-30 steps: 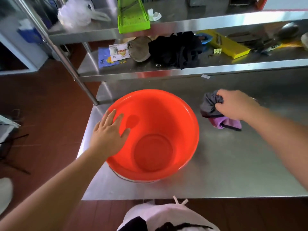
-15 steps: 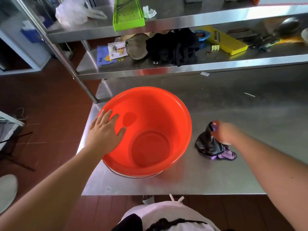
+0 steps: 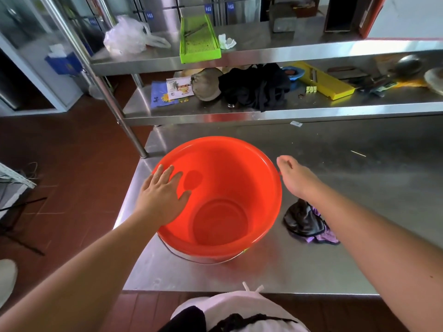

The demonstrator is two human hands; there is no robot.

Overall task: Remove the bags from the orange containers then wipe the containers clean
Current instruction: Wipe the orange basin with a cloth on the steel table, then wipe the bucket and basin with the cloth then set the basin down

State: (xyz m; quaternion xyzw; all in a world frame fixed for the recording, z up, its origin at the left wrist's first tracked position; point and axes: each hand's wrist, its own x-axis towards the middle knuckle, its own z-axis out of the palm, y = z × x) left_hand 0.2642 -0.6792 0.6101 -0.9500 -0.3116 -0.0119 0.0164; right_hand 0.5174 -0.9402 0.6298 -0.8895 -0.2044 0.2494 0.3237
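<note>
Orange container (image 3: 223, 200) (nothing inside), L hand (image 3: 163, 197) flat on rim, R hand (image 3: 296, 179) fingers relaxed

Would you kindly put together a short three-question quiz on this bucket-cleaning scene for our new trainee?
1. True or false: the orange container has a bag inside it.
2. Where does the dark and purple cloth lie?
A. inside the container
B. on the steel table, to the right of the container
C. on the lower shelf
3. Fill in: the left hand rests flat on the container's ____.

Key
1. False: the inside shows bare.
2. B. The right hand is at the right rim and does not hold it.
3. Rim, with straight fingers laid over its left edge.
</note>
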